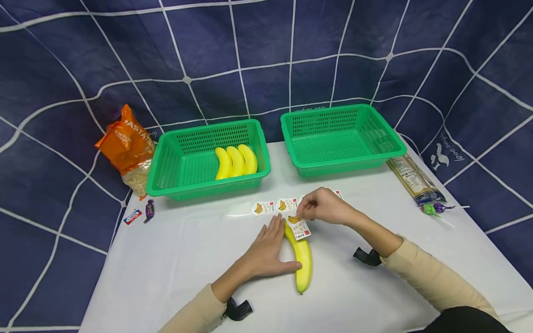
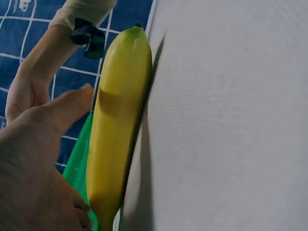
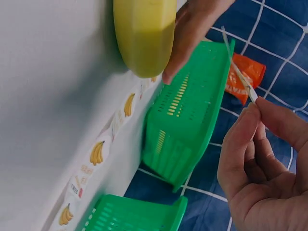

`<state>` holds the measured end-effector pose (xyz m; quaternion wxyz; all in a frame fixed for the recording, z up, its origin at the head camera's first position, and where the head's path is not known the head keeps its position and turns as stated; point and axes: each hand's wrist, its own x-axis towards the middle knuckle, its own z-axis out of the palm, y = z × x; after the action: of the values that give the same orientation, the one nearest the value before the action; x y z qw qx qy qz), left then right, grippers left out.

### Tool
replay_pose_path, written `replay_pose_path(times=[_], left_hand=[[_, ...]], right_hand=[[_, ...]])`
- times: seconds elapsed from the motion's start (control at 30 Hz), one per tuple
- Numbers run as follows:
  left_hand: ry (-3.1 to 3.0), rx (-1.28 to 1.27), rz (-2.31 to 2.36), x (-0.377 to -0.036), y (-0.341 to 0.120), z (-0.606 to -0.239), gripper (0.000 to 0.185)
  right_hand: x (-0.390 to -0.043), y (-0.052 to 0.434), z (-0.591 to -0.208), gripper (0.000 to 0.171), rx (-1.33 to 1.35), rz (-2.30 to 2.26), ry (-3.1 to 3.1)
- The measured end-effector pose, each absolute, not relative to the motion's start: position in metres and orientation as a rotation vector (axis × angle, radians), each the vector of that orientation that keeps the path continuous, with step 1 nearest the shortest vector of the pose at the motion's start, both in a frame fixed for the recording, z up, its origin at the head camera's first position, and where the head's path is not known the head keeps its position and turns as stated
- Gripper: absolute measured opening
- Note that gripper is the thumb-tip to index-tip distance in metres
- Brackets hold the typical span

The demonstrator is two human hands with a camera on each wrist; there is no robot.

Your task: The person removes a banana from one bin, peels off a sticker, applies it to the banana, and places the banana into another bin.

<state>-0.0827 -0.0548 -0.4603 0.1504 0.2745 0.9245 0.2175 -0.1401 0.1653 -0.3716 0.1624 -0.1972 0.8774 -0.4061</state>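
A single yellow banana (image 1: 304, 261) lies on the white table with its lower end toward me. My left hand (image 1: 266, 254) lies beside it on the left, fingers stretched forward to its upper end and thumb out at its side. That thumb (image 2: 72, 106) also shows next to the banana (image 2: 120, 115) in the left wrist view. Between thumb and fingertips, my right hand (image 1: 322, 206) pinches a white sticker (image 1: 299, 227) with a banana picture, held over the banana's upper end. The right wrist view shows this sticker edge-on above the right hand (image 3: 269, 168).
Behind the hands lies a strip of banana stickers (image 1: 264, 207). The left green basket (image 1: 204, 187) contains three bananas (image 1: 236, 162); another green basket (image 1: 345, 162) stands right. An orange bag (image 1: 129, 143), small candies (image 1: 149, 210), a long package (image 1: 414, 178) and lollipops (image 1: 435, 209) lie toward the sides.
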Motion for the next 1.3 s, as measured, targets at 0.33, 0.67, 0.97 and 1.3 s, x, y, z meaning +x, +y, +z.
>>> replay_pose_path(times=[0.33, 0.67, 0.97, 1.3], left_hand=[[2.659, 0.815, 0.636, -0.087, -0.057, -0.465, 0.12], [2.661, 0.852, 0.58, -0.083, -0.057, -0.462, 0.118], [2.659, 0.842, 0.597, -0.083, -0.057, -0.463, 0.118], [2.657, 0.848, 0.599, -0.084, -0.056, -0.462, 0.118]], right_hand=[[-0.131, 0.171, -0.383, 0.007, -0.443, -1.29, 2.323], [-0.124, 0.174, -0.402, 0.01, -0.377, -1.303, 2.27], [-0.124, 0.173, -0.416, 0.013, -0.326, -1.392, 2.149], [-0.127, 0.174, -0.428, 0.018, -0.247, -1.41, 2.14]])
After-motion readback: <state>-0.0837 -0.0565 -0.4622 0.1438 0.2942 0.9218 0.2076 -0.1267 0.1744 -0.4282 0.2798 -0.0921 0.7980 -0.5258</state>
